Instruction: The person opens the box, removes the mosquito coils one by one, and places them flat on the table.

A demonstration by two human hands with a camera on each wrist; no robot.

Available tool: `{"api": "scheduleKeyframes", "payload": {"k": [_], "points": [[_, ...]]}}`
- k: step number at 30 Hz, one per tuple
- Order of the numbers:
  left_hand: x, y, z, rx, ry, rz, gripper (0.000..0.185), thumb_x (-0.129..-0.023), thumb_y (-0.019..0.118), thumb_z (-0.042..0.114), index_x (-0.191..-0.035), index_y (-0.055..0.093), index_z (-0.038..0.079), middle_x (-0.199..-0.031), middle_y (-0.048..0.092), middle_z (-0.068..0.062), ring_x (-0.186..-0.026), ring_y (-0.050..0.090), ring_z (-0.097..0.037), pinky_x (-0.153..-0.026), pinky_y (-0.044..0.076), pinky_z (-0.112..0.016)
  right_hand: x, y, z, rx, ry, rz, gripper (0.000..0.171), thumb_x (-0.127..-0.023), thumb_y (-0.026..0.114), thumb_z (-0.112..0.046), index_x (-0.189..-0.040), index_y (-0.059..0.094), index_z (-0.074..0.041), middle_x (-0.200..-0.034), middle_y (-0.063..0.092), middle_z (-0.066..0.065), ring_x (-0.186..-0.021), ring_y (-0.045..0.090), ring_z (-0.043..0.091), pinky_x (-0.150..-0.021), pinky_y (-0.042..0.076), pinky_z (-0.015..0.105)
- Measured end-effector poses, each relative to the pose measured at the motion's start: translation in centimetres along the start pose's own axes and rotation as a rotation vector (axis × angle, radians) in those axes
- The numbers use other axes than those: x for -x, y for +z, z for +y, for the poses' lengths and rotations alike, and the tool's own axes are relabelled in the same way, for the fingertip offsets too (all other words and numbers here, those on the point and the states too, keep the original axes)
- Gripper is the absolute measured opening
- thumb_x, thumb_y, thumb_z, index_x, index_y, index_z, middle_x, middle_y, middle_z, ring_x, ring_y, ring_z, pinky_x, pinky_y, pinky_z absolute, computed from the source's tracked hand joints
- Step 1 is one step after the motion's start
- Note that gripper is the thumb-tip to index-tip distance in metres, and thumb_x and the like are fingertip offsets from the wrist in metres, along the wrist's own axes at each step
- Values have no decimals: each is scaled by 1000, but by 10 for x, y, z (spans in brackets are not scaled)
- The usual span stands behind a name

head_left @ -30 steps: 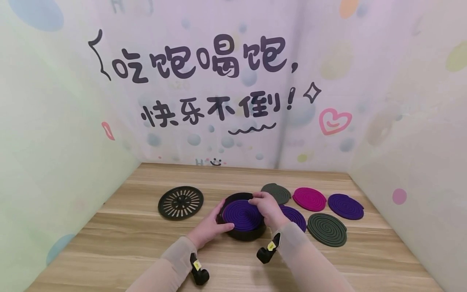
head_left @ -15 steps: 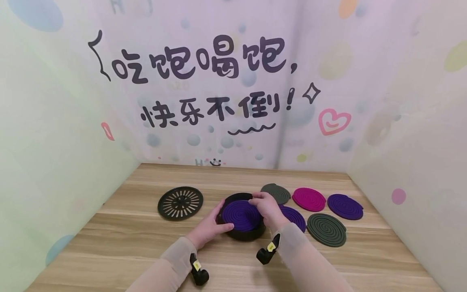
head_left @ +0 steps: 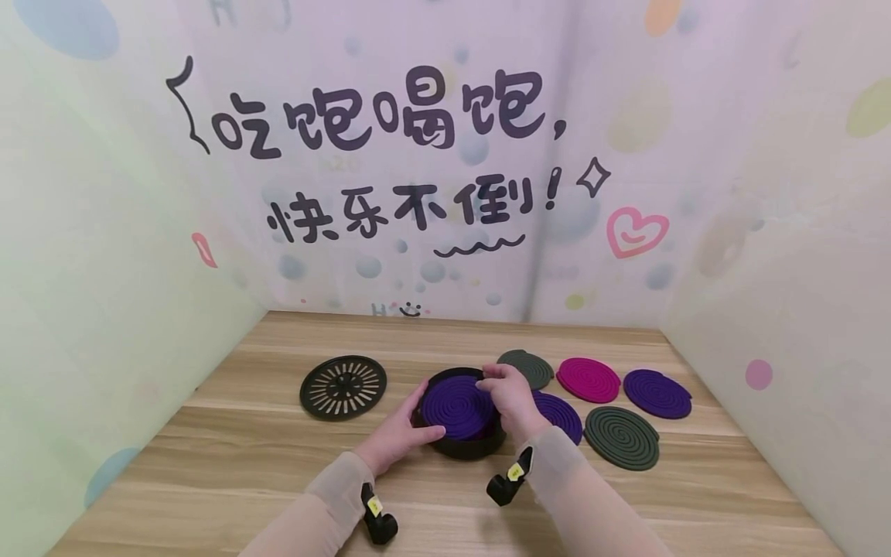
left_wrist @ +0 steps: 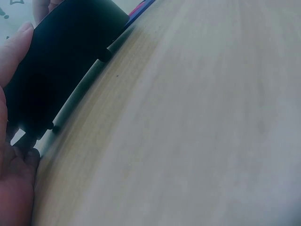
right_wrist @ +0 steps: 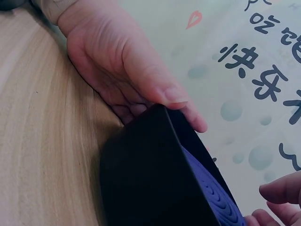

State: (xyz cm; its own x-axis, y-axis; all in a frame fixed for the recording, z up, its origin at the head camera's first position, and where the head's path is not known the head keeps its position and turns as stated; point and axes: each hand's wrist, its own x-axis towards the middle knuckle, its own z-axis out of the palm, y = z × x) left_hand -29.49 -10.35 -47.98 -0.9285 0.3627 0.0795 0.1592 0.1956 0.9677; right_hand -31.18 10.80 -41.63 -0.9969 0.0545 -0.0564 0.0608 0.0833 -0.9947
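Observation:
A round black mosquito coil box (head_left: 469,449) stands at the middle of the table, partly hidden by the hands. In it lies a purple mosquito coil (head_left: 455,408), higher on one side, with a strip of a magenta coil (head_left: 485,435) showing beneath. My left hand (head_left: 398,439) grips the box from the left, thumb over the near rim, fingers along the wall. At the right side my right hand (head_left: 513,401) bends over the far rim, its fingers curled at the purple coil's edge. In the right wrist view those fingertips (right_wrist: 284,190) are right by the coil.
A slotted black lid (head_left: 343,388) lies left of the box. On the right are flat coils: two dark green ones (head_left: 622,439), a magenta one (head_left: 588,380) and two purple ones (head_left: 657,394). One purple coil (head_left: 559,418) is partly behind the right hand. Printed fabric walls (head_left: 418,271) enclose the table.
The purple coil in the box has shifted slightly left and tilted, and magenta now shows below its right edge. The right hand has moved very little; the left hand stays in place.

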Motion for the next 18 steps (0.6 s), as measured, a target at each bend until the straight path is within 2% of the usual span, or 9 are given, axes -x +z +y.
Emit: {"api": "scheduleKeyframes", "payload": {"k": [18], "points": [[-1,-2,-2,-22,-3,10,98,-81,78,29,-155,16,12,-157,17,-20,-142,19,-36,-113,17,-53,-5,2,2,-76,-8,52,38,-88,59,6,-125,55,5,-133,51,23,-122,47,35,-106,35,47]]}}
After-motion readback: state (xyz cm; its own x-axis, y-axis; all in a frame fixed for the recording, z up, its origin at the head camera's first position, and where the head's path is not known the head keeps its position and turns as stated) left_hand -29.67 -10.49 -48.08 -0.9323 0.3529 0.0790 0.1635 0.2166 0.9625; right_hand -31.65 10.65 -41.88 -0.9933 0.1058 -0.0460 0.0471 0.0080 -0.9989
